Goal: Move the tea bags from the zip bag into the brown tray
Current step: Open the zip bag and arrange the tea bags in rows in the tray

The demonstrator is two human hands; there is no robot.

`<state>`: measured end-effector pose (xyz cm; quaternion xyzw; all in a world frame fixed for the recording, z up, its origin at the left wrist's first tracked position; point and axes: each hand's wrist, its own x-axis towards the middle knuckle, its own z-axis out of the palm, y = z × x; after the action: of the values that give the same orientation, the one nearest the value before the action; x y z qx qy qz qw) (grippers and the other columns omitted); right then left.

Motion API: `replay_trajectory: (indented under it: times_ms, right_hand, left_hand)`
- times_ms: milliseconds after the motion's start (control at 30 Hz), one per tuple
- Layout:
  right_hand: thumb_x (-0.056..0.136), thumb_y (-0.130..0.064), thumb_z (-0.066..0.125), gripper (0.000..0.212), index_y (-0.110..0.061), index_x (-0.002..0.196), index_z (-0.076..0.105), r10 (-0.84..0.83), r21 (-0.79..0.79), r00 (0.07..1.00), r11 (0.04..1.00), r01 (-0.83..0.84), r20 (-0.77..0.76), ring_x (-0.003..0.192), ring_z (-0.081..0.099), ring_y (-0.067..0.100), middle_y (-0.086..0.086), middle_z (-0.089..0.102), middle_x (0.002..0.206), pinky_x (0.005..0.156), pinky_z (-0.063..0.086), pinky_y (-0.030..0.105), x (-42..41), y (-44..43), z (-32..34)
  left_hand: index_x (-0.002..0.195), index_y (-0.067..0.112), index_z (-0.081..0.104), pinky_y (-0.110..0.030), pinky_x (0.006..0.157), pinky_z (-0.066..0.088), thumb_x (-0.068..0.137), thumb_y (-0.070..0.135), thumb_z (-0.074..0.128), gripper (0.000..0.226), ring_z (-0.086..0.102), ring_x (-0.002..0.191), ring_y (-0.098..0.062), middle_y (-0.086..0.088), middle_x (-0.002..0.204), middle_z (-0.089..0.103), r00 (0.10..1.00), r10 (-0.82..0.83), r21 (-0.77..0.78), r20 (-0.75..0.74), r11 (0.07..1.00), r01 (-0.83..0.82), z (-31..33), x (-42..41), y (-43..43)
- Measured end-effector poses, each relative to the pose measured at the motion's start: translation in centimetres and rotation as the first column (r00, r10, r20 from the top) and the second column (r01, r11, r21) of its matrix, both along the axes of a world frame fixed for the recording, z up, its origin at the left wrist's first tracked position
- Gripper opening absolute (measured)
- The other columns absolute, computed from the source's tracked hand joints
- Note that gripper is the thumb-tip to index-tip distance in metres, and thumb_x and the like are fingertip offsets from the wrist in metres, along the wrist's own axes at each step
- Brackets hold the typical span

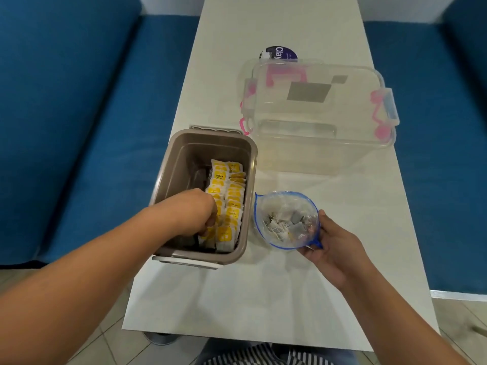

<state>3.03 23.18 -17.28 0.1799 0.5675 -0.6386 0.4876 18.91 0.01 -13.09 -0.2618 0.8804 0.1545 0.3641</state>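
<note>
**Gripping the bag rim on the right, fingers buried in the tray on the left**

Head view, lower right of the frame: the right hand [334, 248] held the zip bag [300, 204] by its blue-edged mouth. The thumb lay on the rim and the fingers curled beneath it, keeping the opening round and facing up. The bag stood on the white table [263, 299], just beside the brown tray [168, 167] on its right. A loose heap of tea bags [284, 223] lay inside the bag, pale and grey, with thin strings tangled among them.

Centre left: the left hand [203, 214] reached down into the tray, its fingers curled among the rows of yellow sachets [229, 201] packed along the tray's right side. Whether those fingers pinched a tea bag could not be told, since the knuckles hid the tips. Something dark lay on the tray floor near the front wall, too dim to name.

Upper right: a clear box [316, 114] with pink clips stood on the table, apart from the tray. A round dark label [280, 54] showed behind it.

By the look of them, the tea bags would be very light, soft and easily crushed or torn. Their strings would likely snag and drag neighbours out together. A gentle pinch on the paper body, not the string, seemed the safer hold. The bag's film looked limp and slippery, so its stiffer zip rim seemed the sensible place to steady it.
</note>
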Motion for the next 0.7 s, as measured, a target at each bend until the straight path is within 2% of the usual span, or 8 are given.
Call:
replay_trajectory:
  times_ms: [100, 233, 333, 433, 467, 533, 633, 700]
  right_hand:
    - [0.105, -0.028, 0.056, 0.035, -0.003, 0.124, 0.068, 0.023, 0.023, 1.0, 0.999, -0.023, -0.018, 0.11, 0.072, 0.028, 0.014, 0.076, 0.118, 0.082, 0.058, 0.044, -0.2, 0.0, -0.2]
    - [0.104, -0.03, 0.057, 0.035, -0.003, 0.121, 0.07, 0.056, 0.044, 0.998, 0.998, -0.055, -0.039, 0.112, 0.071, 0.03, 0.015, 0.076, 0.116, 0.088, 0.059, 0.047, -0.3, 0.2, -0.3]
    - [0.103, -0.031, 0.059, 0.034, -0.004, 0.119, 0.071, 0.09, 0.04, 0.995, 0.995, -0.088, -0.052, 0.112, 0.071, 0.032, 0.015, 0.076, 0.116, 0.097, 0.056, 0.051, -0.4, 0.4, -0.4]
    - [0.103, -0.031, 0.06, 0.033, -0.004, 0.117, 0.071, 0.131, 0.045, 0.988, 0.991, -0.128, -0.083, 0.104, 0.073, 0.029, 0.014, 0.076, 0.115, 0.091, 0.058, 0.047, -0.6, 0.7, -0.3]
    - [0.103, -0.032, 0.06, 0.033, -0.004, 0.118, 0.071, 0.145, 0.044, 0.985, 0.989, -0.141, -0.093, 0.102, 0.073, 0.028, 0.014, 0.077, 0.114, 0.088, 0.059, 0.045, -0.7, 0.8, -0.3]
    - [0.104, -0.031, 0.059, 0.034, -0.003, 0.117, 0.071, 0.161, 0.053, 0.981, 0.986, -0.156, -0.105, 0.103, 0.074, 0.029, 0.013, 0.078, 0.112, 0.083, 0.059, 0.042, -0.8, 1.0, -0.3]
    - [0.104, -0.03, 0.059, 0.031, -0.003, 0.113, 0.072, 0.163, 0.06, 0.981, 0.986, -0.158, -0.108, 0.099, 0.074, 0.028, 0.015, 0.078, 0.11, 0.079, 0.058, 0.041, -1.1, 1.3, -0.5]
    - [0.103, -0.028, 0.06, 0.032, 0.0, 0.114, 0.072, 0.154, 0.054, 0.982, 0.987, -0.149, -0.107, 0.096, 0.074, 0.028, 0.016, 0.077, 0.11, 0.082, 0.059, 0.042, -1.3, 1.5, -0.5]
  left_hand:
    - [0.099, 0.027, 0.072, -0.024, 0.072, 0.05, 0.085, 0.022, 0.075, 0.016, 0.063, 0.084, -0.015, 0.005, 0.093, 0.067, 0.997, 0.016, -0.018, -0.077, 1.0, -0.018, 0.9, 0.0, -0.7]
    - [0.103, 0.029, 0.071, -0.029, 0.08, 0.054, 0.09, 0.027, 0.072, 0.013, 0.065, 0.086, -0.011, 0.009, 0.092, 0.071, 0.95, 0.122, -0.065, -0.288, 0.987, -0.146, 4.0, -0.6, -1.0]
    - [0.098, 0.029, 0.07, -0.024, 0.074, 0.049, 0.091, 0.03, 0.07, 0.007, 0.062, 0.081, -0.004, 0.013, 0.083, 0.069, 0.83, 0.221, 0.006, -0.511, 0.967, -0.254, 6.7, -1.7, 0.9]
    - [0.094, 0.03, 0.071, -0.018, 0.075, 0.05, 0.091, 0.028, 0.069, 0.004, 0.062, 0.08, 0.001, 0.014, 0.083, 0.069, 0.691, 0.32, 0.18, -0.648, 0.946, -0.269, 7.7, -3.3, 4.9]
    - [0.095, 0.03, 0.072, -0.017, 0.075, 0.05, 0.092, 0.027, 0.069, 0.005, 0.062, 0.081, 0.0, 0.013, 0.085, 0.07, 0.672, 0.346, 0.234, -0.654, 0.938, -0.255, 7.5, -4.0, 6.4]
    - [0.099, 0.03, 0.072, -0.02, 0.078, 0.051, 0.093, 0.025, 0.066, 0.01, 0.064, 0.085, -0.005, 0.011, 0.09, 0.071, 0.69, 0.36, 0.275, -0.627, 0.932, -0.237, 5.8, -5.5, 9.1]
    - [0.105, 0.031, 0.071, -0.025, 0.087, 0.049, 0.093, 0.023, 0.058, 0.019, 0.065, 0.097, -0.018, 0.005, 0.103, 0.07, 0.775, 0.324, 0.22, -0.543, 0.945, -0.241, 2.0, -7.8, 11.7]
    - [0.111, 0.025, 0.071, -0.017, 0.081, 0.042, 0.096, 0.019, 0.056, 0.022, 0.064, 0.102, -0.022, 0.0, 0.108, 0.068, 0.802, 0.309, 0.191, -0.512, 0.951, -0.244, 0.0, -8.4, 12.6]
